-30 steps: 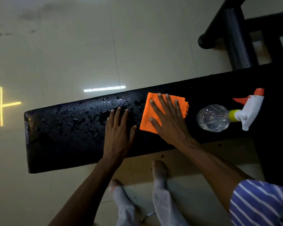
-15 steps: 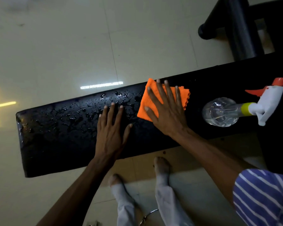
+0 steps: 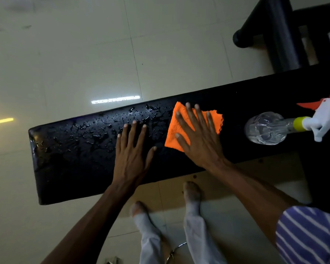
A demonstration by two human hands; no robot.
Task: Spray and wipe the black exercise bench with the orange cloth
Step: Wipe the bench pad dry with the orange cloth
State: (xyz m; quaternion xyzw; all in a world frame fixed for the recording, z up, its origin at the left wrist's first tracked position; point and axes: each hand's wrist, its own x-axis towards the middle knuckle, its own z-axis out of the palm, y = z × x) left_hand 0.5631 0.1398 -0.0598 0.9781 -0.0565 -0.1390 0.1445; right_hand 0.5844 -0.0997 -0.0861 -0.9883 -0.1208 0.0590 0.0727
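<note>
The black exercise bench point(image 3: 71, 168) runs across the view, its left half beaded with water drops. A folded orange cloth point(image 3: 171, 136) lies on the bench top near the middle. My right hand point(image 3: 198, 136) presses flat on the cloth with straight, spread fingers. My left hand point(image 3: 131, 155) rests flat on the wet padding just left of the cloth, fingers straight. A clear spray bottle point(image 3: 269, 128) with a white and orange trigger head lies on its side on the bench, to the right of the cloth.
Pale floor tiles point(image 3: 84, 54) surround the bench. Black frame tubes point(image 3: 278, 29) of the bench stand at the upper right. My feet point(image 3: 191, 193) are on the floor below the bench's near edge.
My right hand has slid the cloth a little toward the bench's far edge. My left hand stays flat on the padding. The view has shifted slightly.
</note>
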